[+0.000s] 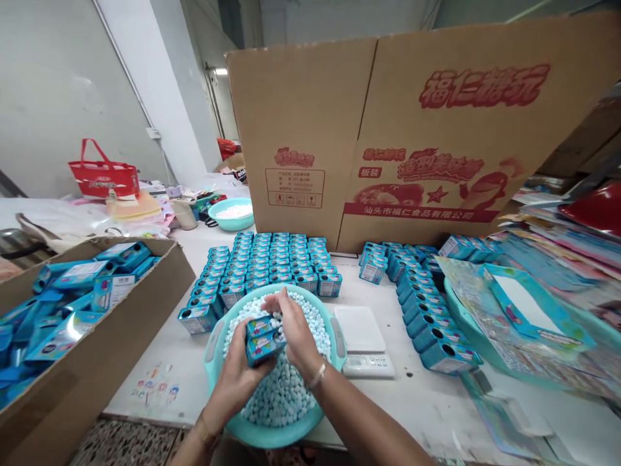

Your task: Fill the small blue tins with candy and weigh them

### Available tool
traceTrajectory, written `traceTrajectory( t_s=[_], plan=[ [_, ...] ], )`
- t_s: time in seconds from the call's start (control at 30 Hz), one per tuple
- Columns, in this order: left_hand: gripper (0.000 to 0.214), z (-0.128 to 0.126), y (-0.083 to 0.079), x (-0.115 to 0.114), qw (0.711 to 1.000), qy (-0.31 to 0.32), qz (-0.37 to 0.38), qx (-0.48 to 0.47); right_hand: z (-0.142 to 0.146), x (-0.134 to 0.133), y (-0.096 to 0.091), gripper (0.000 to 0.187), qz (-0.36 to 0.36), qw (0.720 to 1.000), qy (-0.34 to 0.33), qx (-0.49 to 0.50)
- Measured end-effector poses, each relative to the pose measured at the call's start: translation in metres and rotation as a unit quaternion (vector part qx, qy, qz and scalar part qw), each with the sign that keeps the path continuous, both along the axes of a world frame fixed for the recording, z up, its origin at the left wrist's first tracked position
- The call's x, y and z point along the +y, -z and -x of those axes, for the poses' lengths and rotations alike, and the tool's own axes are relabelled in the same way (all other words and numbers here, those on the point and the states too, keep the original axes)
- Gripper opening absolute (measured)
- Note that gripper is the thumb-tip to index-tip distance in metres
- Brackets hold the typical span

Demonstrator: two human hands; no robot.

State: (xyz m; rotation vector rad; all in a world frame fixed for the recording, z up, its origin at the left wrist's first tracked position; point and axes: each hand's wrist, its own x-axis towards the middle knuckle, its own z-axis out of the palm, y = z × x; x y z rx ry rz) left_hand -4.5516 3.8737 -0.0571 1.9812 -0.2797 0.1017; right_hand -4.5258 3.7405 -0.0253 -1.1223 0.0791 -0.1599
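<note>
My left hand (239, 375) grips a small blue box (262, 340) over a teal basin (272, 432) filled with small pale blue-white candies (284, 388). My right hand (295, 333) curls over the box's top with its fingers pinched together among the candies; what it holds I cannot make out. Rows of the same blue boxes (264, 265) stand just behind the basin.
A white scale (363, 343) sits right of the basin. More blue boxes (427, 310) line up to the right, beside a teal tub (466, 317) holding printed cards. A carton of flat blue boxes (72, 304) is at left. A large upright cardboard carton (412, 129) stands behind.
</note>
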Motion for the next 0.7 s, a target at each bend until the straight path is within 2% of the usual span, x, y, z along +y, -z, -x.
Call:
traceTrajectory(
  t_s=[0.17, 0.27, 0.37, 0.47, 0.57, 0.63, 0.7],
  plan=[
    [0.067, -0.005, 0.001, 0.001, 1.000, 0.000, -0.020, 0.012, 0.002, -0.002, 0.000, 0.064, 0.070, 0.996, -0.059, -0.005],
    [0.068, -0.004, -0.004, 0.008, 1.000, 0.005, -0.023, 0.018, -0.001, -0.017, 0.005, 0.063, 0.052, 0.992, -0.114, -0.034],
    [0.073, 0.002, -0.009, 0.013, 1.000, -0.011, -0.010, 0.024, -0.005, -0.031, 0.014, 0.061, 0.015, 0.996, -0.079, -0.023],
    [0.079, 0.011, -0.007, 0.010, 0.996, -0.033, 0.060, 0.063, -0.005, -0.028, 0.024, 0.058, 0.014, 1.000, -0.012, 0.004],
    [0.084, 0.017, -0.002, 0.003, 0.980, -0.033, 0.149, 0.129, 0.001, -0.010, 0.027, 0.059, 0.017, 0.999, -0.039, 0.021],
    [0.087, 0.019, 0.000, 0.000, 0.973, -0.031, 0.169, 0.152, 0.006, -0.001, 0.024, 0.061, 0.005, 0.998, -0.064, 0.015],
    [0.087, 0.018, -0.001, 0.000, 0.975, -0.029, 0.164, 0.146, 0.009, 0.004, 0.019, 0.060, 0.000, 0.999, -0.044, 0.004]
  ],
)
